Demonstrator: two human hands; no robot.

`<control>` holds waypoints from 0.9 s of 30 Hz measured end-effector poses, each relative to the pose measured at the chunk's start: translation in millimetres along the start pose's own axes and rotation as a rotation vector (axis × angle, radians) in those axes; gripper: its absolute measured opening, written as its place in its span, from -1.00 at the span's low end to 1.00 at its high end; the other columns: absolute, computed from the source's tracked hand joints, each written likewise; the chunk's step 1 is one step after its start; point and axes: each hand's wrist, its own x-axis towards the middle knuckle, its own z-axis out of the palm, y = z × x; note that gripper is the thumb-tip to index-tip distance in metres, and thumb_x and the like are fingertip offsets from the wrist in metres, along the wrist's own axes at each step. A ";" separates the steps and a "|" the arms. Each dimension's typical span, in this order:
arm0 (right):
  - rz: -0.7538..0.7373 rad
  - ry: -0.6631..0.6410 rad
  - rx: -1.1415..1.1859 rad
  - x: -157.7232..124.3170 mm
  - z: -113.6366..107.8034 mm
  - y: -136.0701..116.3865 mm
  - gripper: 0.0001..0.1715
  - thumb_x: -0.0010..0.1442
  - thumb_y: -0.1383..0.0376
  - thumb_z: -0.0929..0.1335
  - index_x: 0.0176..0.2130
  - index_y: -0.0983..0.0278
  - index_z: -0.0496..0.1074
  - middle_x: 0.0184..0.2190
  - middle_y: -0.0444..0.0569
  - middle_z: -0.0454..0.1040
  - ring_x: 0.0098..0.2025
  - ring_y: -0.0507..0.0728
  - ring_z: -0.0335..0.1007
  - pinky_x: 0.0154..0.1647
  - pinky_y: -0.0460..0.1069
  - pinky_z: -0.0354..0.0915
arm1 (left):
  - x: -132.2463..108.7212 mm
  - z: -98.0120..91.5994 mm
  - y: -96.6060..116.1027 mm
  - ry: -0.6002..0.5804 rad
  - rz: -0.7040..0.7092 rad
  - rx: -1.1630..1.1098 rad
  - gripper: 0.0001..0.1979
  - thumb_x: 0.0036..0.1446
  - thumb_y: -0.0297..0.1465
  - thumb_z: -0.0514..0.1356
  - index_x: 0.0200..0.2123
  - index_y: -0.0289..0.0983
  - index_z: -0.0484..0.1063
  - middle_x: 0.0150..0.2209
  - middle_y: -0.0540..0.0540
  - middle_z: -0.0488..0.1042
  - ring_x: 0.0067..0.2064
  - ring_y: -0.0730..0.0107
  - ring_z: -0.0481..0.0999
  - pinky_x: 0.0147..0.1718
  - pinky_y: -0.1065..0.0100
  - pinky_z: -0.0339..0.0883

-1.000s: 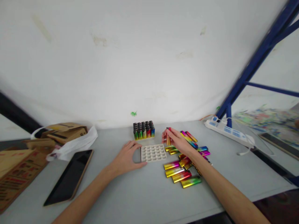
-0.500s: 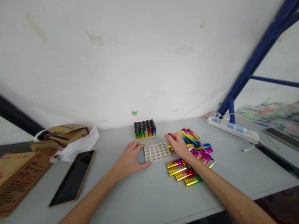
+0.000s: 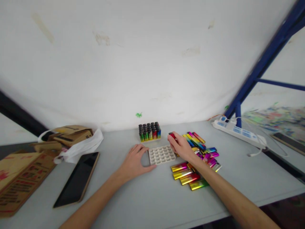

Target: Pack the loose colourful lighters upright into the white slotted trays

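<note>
Evidently, the right hand (image 3: 182, 147) is closed in a pinch on a red lighter (image 3: 172, 136), fingers drawn together and the dark top end showing above them. The lighter's lower end is hidden by the hand, so whether it touches anything cannot be told; the hold seems chosen to keep the top end up. This hand sits just beside the far right corner of a pale tray (image 3: 162, 155), which lies flat on the table with its rows of round hollows facing upward. The left hand (image 3: 135, 161) is spread wide at the tray's left side, thumb by the near corner and fingertips by the far one, apparently to steady it; firm contact cannot be confirmed. Behind the tray, near the wall (image 3: 143, 63), a block of upright lighters (image 3: 150, 132) stands in close rows, dark tops up, probably kept straight by the pale base beneath. To the right of the tray, loose lighters (image 3: 183, 174) lie on their sides in an overlapping heap, partly under the right forearm, presumably placed for easy reach by that hand. Further out on the table (image 3: 126, 203), a dark tablet (image 3: 76, 179), a white plastic bag (image 3: 84, 145) and cardboard boxes (image 3: 26, 181) occupy the left, and a white power strip (image 3: 239, 131) lies on the right.
</note>
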 end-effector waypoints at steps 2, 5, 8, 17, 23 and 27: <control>-0.075 -0.071 -0.035 -0.3 -1.5 -5.1 -0.43 0.53 -0.17 0.17 -0.26 0.18 0.36 -0.31 -0.04 0.47 -0.34 0.14 0.38 -0.32 0.01 0.30 | -0.1 1.6 -1.2 0.007 -0.004 -0.016 -0.40 0.05 0.00 0.51 0.06 -0.16 0.53 0.00 -0.15 0.56 0.10 -0.05 0.54 0.22 -0.06 0.43; -0.200 -0.137 -0.208 0.9 -1.5 -13.8 -0.37 0.56 -0.15 0.17 -0.34 0.20 0.39 -0.29 0.02 0.49 -0.24 0.17 0.42 -0.16 0.03 0.34 | 0.0 3.2 -2.1 0.006 -0.006 -0.037 -0.39 0.03 0.00 0.53 0.06 -0.16 0.55 -0.02 -0.15 0.57 0.10 -0.05 0.54 0.21 -0.06 0.44; -0.178 -0.228 -0.309 5.7 4.1 -19.1 -0.39 0.58 -0.08 0.19 -0.35 0.21 0.42 -0.47 -0.07 0.46 -0.39 0.14 0.37 -0.25 0.01 0.27 | 0.2 3.7 -2.2 0.000 -0.015 -0.051 -0.37 0.01 0.02 0.55 0.06 -0.15 0.56 -0.02 -0.14 0.57 0.10 -0.05 0.55 0.20 -0.05 0.44; -0.309 -0.391 -0.454 28.5 31.5 -10.4 -0.61 0.60 0.10 0.28 -0.12 0.30 0.52 -0.23 0.12 0.66 -0.23 0.22 0.55 -0.16 0.03 0.31 | 0.7 5.9 -4.8 -0.002 -0.036 -0.052 -0.36 -0.03 0.06 0.56 0.03 -0.14 0.59 -0.05 -0.12 0.57 0.08 -0.04 0.55 0.17 -0.04 0.45; -0.386 -0.475 -0.559 40.9 28.3 -20.9 -0.64 0.58 0.12 0.32 -0.18 0.31 0.51 -0.28 0.10 0.62 -0.25 0.22 0.53 -0.17 0.02 0.30 | 1.4 6.1 -4.9 -0.018 -0.030 -0.041 -0.35 -0.03 0.06 0.56 0.04 -0.16 0.59 -0.04 -0.14 0.57 0.08 -0.06 0.54 0.17 -0.05 0.44; -0.400 -0.490 -0.554 44.4 29.6 -25.3 -0.63 0.57 0.12 0.33 -0.19 0.31 0.51 -0.28 0.09 0.61 -0.23 0.21 0.53 -0.17 0.02 0.31 | 1.7 5.4 -4.8 -0.021 -0.027 -0.045 -0.36 0.00 0.05 0.55 0.05 -0.16 0.60 -0.04 -0.15 0.58 0.07 -0.06 0.54 0.16 -0.05 0.45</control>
